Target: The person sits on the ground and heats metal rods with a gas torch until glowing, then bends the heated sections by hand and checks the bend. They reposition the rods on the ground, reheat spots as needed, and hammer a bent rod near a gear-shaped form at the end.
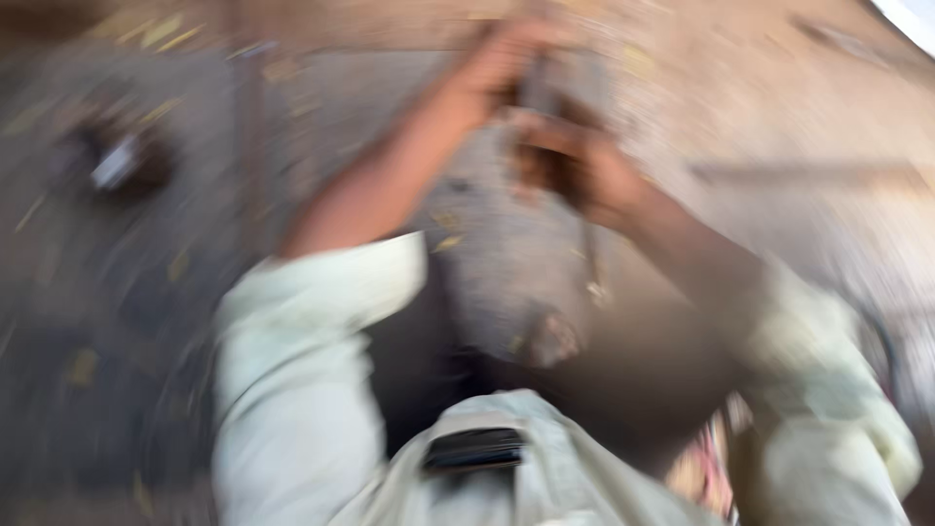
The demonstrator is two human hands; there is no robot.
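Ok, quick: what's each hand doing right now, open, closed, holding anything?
Left hand: closed around the top of the blurred grey, sack-like bundle.
Right hand: closed on the same bundle, lower down.

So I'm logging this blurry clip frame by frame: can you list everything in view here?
Grey bag-like thing: one, grey, centre, hanging below both hands; too blurred to tell its kind.
Dark object: one, dark with a pale patch, on the ground at far left; too blurred to tell.
Ground: brownish-grey, with yellowish flecks.
Sleeves: two, pale greenish-white, lower frame.
Left hand: one, top centre, gripping the grey thing's top.
Right hand: one, just below, also on it.
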